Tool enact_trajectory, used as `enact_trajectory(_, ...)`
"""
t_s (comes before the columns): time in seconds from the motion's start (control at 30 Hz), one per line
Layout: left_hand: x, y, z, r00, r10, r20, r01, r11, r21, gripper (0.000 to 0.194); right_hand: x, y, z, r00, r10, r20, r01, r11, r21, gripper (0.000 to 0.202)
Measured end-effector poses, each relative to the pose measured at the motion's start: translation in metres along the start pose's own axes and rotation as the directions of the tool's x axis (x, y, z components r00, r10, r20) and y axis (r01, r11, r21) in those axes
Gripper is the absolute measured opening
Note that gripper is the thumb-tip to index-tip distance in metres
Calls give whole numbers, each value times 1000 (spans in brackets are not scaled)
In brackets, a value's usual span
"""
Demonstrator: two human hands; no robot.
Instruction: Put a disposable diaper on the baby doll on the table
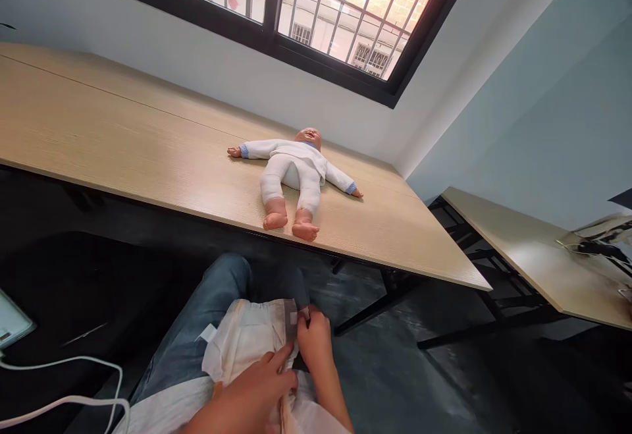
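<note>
A white diaper (pixel 251 328) lies partly unfolded over my lap, a small white tab sticking out at its left side. My right hand (pixel 316 338) pinches the diaper's right edge near a grey strip. Closed on the near right part of the diaper, my left hand (pixel 269 381) reaches across it with the index finger stretched along the edge; some of its fingers are hidden. A baby doll (pixel 293 170) in white clothes with blue cuffs lies on its back on the table (pixel 148 151), arms spread and feet towards me. Neither hand touches the doll.
My jeans-clad knee (pixel 222 282) is below the table's front edge. White cables (pixel 64 401) and a pale device (pixel 12 322) are at the lower left. A second table (pixel 523 249) with dark items stands at the right. A barred window (pixel 345 12) is behind the doll.
</note>
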State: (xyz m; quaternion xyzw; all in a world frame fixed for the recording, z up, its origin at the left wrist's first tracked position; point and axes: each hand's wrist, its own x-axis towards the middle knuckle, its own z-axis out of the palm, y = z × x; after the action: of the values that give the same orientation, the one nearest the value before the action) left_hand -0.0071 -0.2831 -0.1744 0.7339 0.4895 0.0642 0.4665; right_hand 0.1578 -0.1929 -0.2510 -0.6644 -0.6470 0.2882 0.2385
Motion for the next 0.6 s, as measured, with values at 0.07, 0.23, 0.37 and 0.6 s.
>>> enact_trajectory(0.07, -8, 7, -12, 999, -53, -15, 52, 998, -47, 57, 1, 2, 3, 999, -9, -52, 15, 994, 106, 31)
enact_trajectory(0.23, -17, 15, -56, 969, 9, -247, -55, 981, -184, 38, -4, -12, 2, 982, -44, -182, 117, 903, 414, 39)
enact_trajectory(0.37, -17, 16, -95, 893, -7, -450, -82, 981, -178, 32, -9, -34, -3, 969, -66, -237, 190, 812, 552, 43)
enact_trajectory(0.6, -12, 35, -164, 631, 43, -775, -134, 989, -55, 33, -3, -73, -31, 986, -165, -11, 103, 561, 822, 47)
